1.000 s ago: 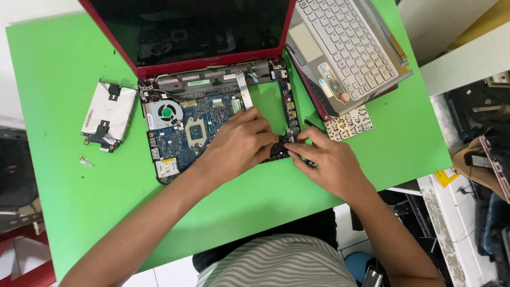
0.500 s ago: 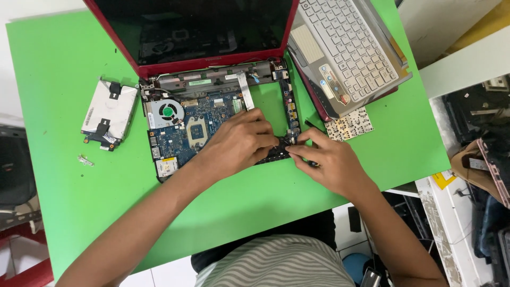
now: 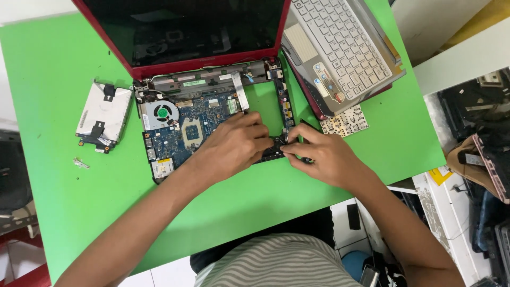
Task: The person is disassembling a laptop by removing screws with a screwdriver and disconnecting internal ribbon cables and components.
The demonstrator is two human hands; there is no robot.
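Observation:
A red laptop (image 3: 191, 32) lies opened up on the green table (image 3: 53, 79), its blue motherboard (image 3: 191, 127) with a round fan (image 3: 159, 112) exposed. My left hand (image 3: 234, 146) rests on the board's lower right part, fingers curled over a small black component (image 3: 273, 149) at the front right corner. My right hand (image 3: 324, 157) meets it from the right, fingertips pinching the same black part. What lies under the fingers is hidden.
A silver hard drive (image 3: 103, 114) in its bracket lies left of the board, a small metal piece (image 3: 81, 163) below it. A grey keyboard panel (image 3: 340, 48) lies stacked on another laptop at the upper right, a small keypad piece (image 3: 345, 119) beside it. Clutter fills the floor at right.
Both hands stay at the front right corner of the board; the fingers shift only slightly on the black part.

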